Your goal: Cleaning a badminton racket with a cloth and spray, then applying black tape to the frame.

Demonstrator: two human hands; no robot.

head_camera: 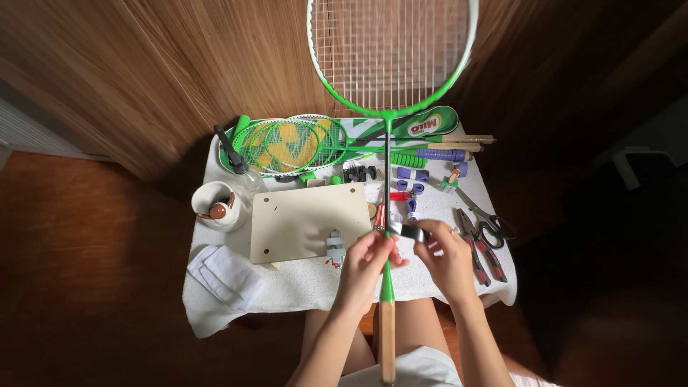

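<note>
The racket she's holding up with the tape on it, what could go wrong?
The dark tape strip, stretched between the left hand and right hand, might crease or stick to itself. The green racket stands upright over the table, so if it tips it could knock the scissors or pliers.

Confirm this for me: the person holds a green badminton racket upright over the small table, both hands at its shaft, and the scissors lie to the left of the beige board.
One detail is off. In the head view the scissors lie to the right of the beige board, beside the red-handled pliers. The rest stands: the left hand and right hand meet at the shaft of the green badminton racket.
</note>
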